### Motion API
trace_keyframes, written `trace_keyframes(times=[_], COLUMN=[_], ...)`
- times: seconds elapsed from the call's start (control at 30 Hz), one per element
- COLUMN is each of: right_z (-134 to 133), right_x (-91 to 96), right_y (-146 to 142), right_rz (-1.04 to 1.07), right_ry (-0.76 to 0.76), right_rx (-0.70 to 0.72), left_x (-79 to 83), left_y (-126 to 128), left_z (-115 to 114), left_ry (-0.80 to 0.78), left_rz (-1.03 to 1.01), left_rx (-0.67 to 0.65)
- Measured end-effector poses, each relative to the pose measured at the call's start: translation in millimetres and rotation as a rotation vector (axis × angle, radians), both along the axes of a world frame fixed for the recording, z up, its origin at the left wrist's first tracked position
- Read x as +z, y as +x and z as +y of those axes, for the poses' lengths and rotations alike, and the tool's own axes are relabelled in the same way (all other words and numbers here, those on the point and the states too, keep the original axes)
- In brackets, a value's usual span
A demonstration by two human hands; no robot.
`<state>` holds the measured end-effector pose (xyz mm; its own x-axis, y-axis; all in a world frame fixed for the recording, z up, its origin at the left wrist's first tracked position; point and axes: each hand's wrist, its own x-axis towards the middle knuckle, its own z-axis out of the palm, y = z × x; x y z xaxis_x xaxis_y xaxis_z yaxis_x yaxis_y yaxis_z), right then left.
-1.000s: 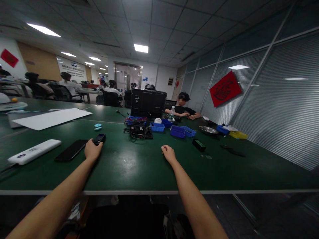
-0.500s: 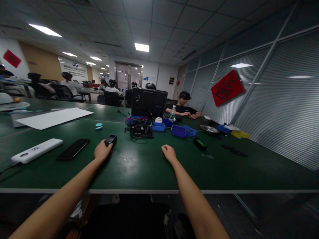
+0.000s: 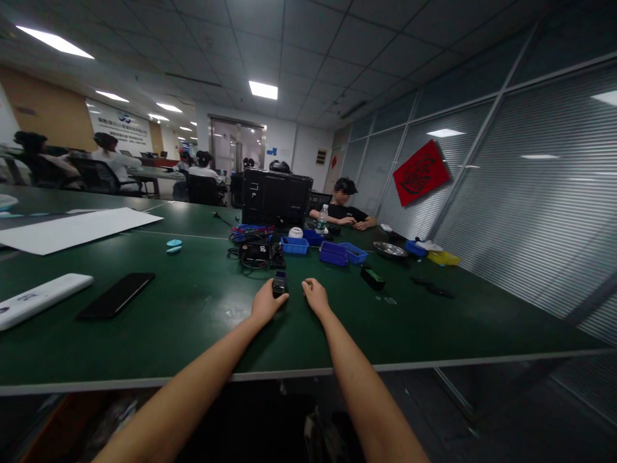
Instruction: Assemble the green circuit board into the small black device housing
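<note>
My left hand [image 3: 268, 305] is closed around a small black handheld device with a dark screen [image 3: 279, 283], held upright just over or on the green table. To its right, a small gap away, my right hand [image 3: 315, 296] is loosely curled, its fingers bent down toward the tabletop. Nothing shows in it. Beyond both hands lies a black power adapter [image 3: 254, 253] with tangled cables. A black box with green on it [image 3: 373, 278] sits to the right of my right hand.
A black phone [image 3: 117, 296] and a white power strip [image 3: 43, 299] lie at left. Blue trays [image 3: 295, 245], a baseball [image 3: 295, 233] and a monitor [image 3: 277, 198] stand further back. A metal plate [image 3: 390, 250] is at right, near a seated person [image 3: 344, 209].
My left hand has carried the black device rightward, close to my right hand. The right hand stays curled. The view has turned slightly to the right.
</note>
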<state>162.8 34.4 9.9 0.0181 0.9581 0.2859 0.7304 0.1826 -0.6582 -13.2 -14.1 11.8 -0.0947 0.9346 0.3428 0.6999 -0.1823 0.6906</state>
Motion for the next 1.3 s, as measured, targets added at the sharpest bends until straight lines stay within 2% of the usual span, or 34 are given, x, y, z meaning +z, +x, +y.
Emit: trace_keyframes(times=[0.07, 0.1, 0.27, 0.4, 0.5, 0.67, 0.8, 0.97, 1.07, 1.3], right_z=[-6, -9, -30, -40, -40, -26, -11, -2, 0, 1], right_x=[3.5, 5.2, 9.8, 9.9, 10.3, 13.5, 16.5, 12.8, 8.5, 7.0], right_y=[-3, -5, -31, -49, -51, -27, 14, 67, 79, 79], right_rz=[0.016, 0.009, -0.177, -0.376, -0.455, -0.421, -0.314, -0.221, -0.182, -0.158], right_ry=[0.023, 0.041, 0.118, 0.118, 0.088, 0.048, -0.065, -0.115, -0.126, -0.146], right_rx=[-0.024, -0.035, 0.01, 0.042, 0.043, -0.107, -0.348, -0.669, -0.732, -0.738], left_x=[-5.4, -7.2, -12.1, -15.1, -14.7, -11.9, -10.7, -10.3, -11.6, -11.9], left_y=[6, 5, -12, -17, -16, -16, -18, -18, -18, -18], left_z=[3, 5, 16, 21, 20, 18, 16, 15, 16, 15], left_ry=[0.033, 0.029, 0.016, 0.039, 0.024, 0.002, 0.002, -0.009, 0.001, -0.012], left_rz=[-0.103, -0.164, -0.418, -0.477, -0.464, -0.437, -0.409, -0.375, -0.379, -0.38], left_rx=[-0.061, -0.048, 0.132, 0.129, 0.141, 0.166, 0.171, 0.154, 0.145, 0.108])
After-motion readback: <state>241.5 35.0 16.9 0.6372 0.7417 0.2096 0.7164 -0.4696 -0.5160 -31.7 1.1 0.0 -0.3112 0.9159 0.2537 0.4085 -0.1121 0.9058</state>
